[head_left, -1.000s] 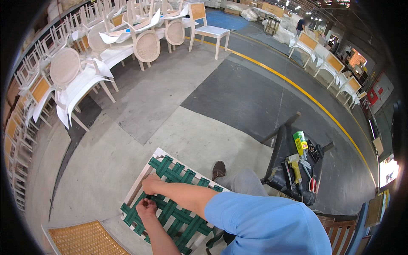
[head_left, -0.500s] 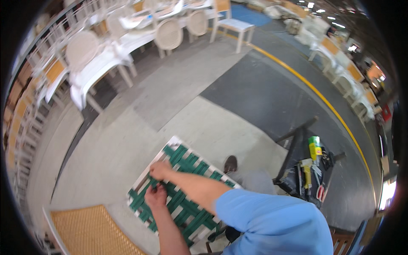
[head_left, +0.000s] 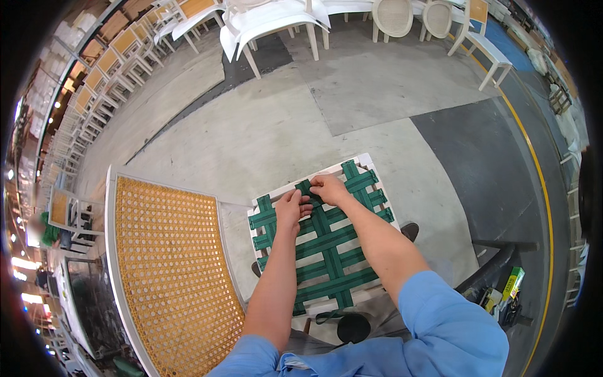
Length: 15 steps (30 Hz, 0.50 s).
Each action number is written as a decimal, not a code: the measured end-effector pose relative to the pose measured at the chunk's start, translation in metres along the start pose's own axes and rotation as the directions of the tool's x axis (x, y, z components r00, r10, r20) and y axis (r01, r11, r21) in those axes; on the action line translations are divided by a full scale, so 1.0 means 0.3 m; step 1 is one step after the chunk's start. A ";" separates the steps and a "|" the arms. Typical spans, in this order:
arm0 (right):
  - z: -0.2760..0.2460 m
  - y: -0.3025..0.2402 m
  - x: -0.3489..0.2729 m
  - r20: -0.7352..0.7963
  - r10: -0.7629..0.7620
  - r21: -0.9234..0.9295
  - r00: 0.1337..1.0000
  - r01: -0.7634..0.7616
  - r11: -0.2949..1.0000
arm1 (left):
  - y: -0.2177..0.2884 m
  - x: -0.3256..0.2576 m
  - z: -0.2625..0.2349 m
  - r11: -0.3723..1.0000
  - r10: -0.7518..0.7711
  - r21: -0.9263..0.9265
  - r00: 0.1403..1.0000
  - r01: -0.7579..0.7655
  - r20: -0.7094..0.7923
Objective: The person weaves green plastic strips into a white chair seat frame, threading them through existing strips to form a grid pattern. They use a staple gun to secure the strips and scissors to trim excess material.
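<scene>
A pale chair seat frame (head_left: 385, 202) lies before me, laced with green webbing straps (head_left: 330, 242) that cross over and under each other. At its far edge, my right hand (head_left: 331, 190) pinches the end of one green strap (head_left: 304, 187) that runs lengthwise down the middle. My left hand (head_left: 293, 212) is just left of the same strap, fingers loosely curled and apart, their tips against the strap's side. Any small thing under the right fingertips is hidden.
At left stands a white-framed woven cane panel (head_left: 169, 264). A dark stand (head_left: 487, 276) at right carries tools and a green-yellow box (head_left: 513, 283). Chairs line the far side, including a white one (head_left: 488, 47). A round black object (head_left: 353, 328) sits near my lap.
My view has swung left, bringing the cane panel further into sight. Both hands remain at the seat frame's far edge, with the right hand now on the strap's end.
</scene>
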State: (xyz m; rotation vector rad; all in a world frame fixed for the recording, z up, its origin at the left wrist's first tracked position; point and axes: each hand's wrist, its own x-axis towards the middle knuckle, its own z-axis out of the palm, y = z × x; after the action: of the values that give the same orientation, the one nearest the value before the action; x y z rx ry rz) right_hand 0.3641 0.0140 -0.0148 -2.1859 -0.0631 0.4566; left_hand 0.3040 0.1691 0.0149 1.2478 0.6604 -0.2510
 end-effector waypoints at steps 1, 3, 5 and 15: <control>0.003 -0.001 0.000 -0.018 -0.060 0.028 0.998 0.061 0.998 | 0.005 0.018 0.004 0.998 -0.047 0.040 0.999 0.047 -0.015; 0.010 0.002 0.000 -0.031 0.017 0.018 0.999 -0.017 1.000 | 0.011 0.046 0.008 0.999 -0.008 0.043 1.000 0.008 -0.021; 0.022 0.010 -0.008 -0.107 -0.025 0.302 0.994 0.057 0.952 | 0.015 0.064 0.007 0.994 -0.051 0.092 0.997 0.056 -0.056; 0.011 0.018 -0.026 -0.138 -0.128 0.346 0.982 0.169 0.923 | 0.010 0.074 0.003 0.995 -0.097 0.008 0.994 0.096 0.059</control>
State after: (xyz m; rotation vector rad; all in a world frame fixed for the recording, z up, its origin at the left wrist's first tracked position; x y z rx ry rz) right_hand 0.3552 0.0116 -0.0186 -1.8287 -0.0781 0.2348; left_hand 0.3233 0.1732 0.0044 1.2099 0.6703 -0.3683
